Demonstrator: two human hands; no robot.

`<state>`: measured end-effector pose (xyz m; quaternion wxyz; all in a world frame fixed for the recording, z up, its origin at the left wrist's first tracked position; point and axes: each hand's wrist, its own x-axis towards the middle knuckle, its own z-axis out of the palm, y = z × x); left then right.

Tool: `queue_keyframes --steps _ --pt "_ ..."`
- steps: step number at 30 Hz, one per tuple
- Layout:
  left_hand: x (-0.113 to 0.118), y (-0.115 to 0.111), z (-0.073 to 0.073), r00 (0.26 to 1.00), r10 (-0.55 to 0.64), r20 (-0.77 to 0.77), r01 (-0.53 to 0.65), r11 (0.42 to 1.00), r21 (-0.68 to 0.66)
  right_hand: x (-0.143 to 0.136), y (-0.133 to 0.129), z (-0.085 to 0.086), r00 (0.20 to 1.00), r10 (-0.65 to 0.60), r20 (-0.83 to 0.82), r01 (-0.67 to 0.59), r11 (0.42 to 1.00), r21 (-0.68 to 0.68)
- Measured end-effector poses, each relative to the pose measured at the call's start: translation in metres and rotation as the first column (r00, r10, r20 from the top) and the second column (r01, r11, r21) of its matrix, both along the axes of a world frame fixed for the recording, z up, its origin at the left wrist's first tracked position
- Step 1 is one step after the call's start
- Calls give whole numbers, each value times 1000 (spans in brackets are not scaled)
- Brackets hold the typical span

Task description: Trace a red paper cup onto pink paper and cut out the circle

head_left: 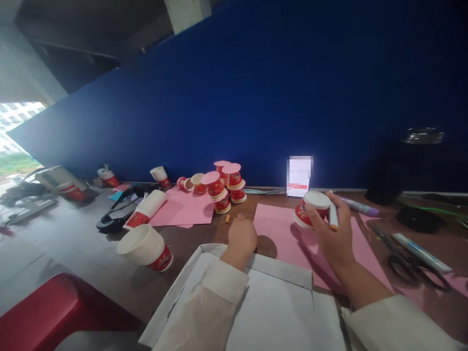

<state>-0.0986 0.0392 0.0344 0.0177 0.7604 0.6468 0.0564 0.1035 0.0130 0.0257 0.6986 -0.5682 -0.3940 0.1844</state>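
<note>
My right hand [334,231] grips a red and white paper cup [302,214], turned with its white base up, over a pink sheet [272,229]. The same hand also holds a white pen-like stick [333,217] with an orange end pointing down, between its fingers. On the brown tabletop, my left hand [242,239] rests with its fingers curled in; whatever is inside them, if anything, is hidden. Just left of it lies a small orange cap [227,219]. Beyond stand stacked red cups [222,204] with pink paper discs on some tops.
A white box lid [274,312] lies in front of me. Nested paper cups [146,248] lean at the left, near a black headset-like item [106,223] and a red stool [54,312]. At right are scissors [405,263] and a white tube [422,252]. A lit phone [300,176] stands against the blue partition [234,97].
</note>
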Motion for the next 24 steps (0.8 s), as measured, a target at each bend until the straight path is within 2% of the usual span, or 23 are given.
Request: queue_keyframes --steps 3,5,9,12,14,16,19,21,24 --pt "6 -9 -7 999 42 -35 -43 999 -23 -2 0 5 1000 2 -15 -2 1000 0" --pt "10 -15 -12 999 12 -39 -14 999 -51 -6 -2 10 1000 2 -11 -2 1000 0" --pt "14 -17 -17 998 -42 41 43 999 -24 -16 -6 23 999 38 14 -38 999 -35" --pt "12 -9 -12 995 -10 101 10 1000 5 -29 -4 32 996 92 -4 -92 993 -70" --pt "7 0 -5 986 3 169 -18 996 86 -39 3 34 986 162 27 -159 983 -87" --pt "2 10 -1 934 20 357 -96 976 196 -49 11 31 973 226 43 -221 970 -102" --pt "-2 21 -6 762 -102 640 -143 937 320 -59 22 17 955 290 53 -283 953 -108" --pt "-2 25 -15 676 -199 709 -177 891 418 -63 24 4 955 295 27 -291 952 -96" --pt "-1 28 -29 610 -272 744 -205 853 480 -64 24 -10 961 275 11 -273 958 -93"
